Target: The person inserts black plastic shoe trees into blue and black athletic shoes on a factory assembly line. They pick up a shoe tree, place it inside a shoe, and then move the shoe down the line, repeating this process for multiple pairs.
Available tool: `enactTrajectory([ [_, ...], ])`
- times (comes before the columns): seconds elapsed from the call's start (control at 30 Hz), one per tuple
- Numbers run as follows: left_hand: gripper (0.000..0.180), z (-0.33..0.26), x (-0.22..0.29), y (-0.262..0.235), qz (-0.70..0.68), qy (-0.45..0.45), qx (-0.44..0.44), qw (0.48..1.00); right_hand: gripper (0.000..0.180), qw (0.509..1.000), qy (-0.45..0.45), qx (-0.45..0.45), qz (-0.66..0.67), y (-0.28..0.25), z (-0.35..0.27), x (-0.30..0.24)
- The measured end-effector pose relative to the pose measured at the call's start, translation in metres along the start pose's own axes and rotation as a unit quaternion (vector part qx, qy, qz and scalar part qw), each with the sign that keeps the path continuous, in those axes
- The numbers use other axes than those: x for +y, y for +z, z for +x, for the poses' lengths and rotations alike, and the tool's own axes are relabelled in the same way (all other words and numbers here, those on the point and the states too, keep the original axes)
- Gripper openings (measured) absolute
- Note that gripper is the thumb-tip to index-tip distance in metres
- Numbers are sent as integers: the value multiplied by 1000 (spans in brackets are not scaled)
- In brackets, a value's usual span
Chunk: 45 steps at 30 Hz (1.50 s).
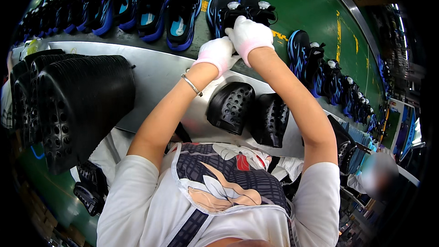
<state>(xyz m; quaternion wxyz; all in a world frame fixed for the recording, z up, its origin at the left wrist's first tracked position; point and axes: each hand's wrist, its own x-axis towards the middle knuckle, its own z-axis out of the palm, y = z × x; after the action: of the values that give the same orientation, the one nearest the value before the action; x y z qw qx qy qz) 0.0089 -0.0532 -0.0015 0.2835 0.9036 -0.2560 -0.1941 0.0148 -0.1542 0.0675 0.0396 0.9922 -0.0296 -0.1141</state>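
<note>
1. While both arms reach out, the right hand (248, 34) and the left hand (218, 53) meet at a pair of black and blue shoes (240, 11) on the green belt (297, 4).
2. Both hands wear white gloves. The right hand's fingers curl over the near end of the pair. I cannot tell how the left hand's fingers sit, as they are tucked behind the right hand.
3. More shoes (151, 4) like these lie in a row on the belt to the left, and others (315, 64) trail off to the right.
4. Nearer the person, two black pads with holes (247, 110) lie on the grey table (155, 71).
5. A big stack of the same pads (77, 105) waits at the left, so I think a lot of work is left.
</note>
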Motion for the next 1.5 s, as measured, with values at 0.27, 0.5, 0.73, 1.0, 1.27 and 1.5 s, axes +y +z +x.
enactTrajectory([
  [0.27, 33, -3, 2, -7, 5, -7, 24, 1000, 30, 995, -10, -90, -33, 2, 16, -1],
  [0.5, 37, -2, 3, -19, 2, -45, -18, 999, 31, 993, -25, -89, -67, -3, 29, -17],
  [0.73, 34, 4, -7, -14, 26, -16, -13, 999, 25, 981, -115, -52, -150, -13, 23, -8],
  [1.0, 37, 4, -21, -12, 55, 32, -6, 998, 17, 963, -164, -64, -203, -20, 40, -18],
  [1.27, 39, 8, -19, -20, 62, 4, -21, 998, 25, 977, -133, -21, -165, -10, 39, -12],
  [1.5, 40, 16, -29, -18, 66, -3, 13, 998, 29, 987, -155, -6, -38, -26, -1, 6],
])
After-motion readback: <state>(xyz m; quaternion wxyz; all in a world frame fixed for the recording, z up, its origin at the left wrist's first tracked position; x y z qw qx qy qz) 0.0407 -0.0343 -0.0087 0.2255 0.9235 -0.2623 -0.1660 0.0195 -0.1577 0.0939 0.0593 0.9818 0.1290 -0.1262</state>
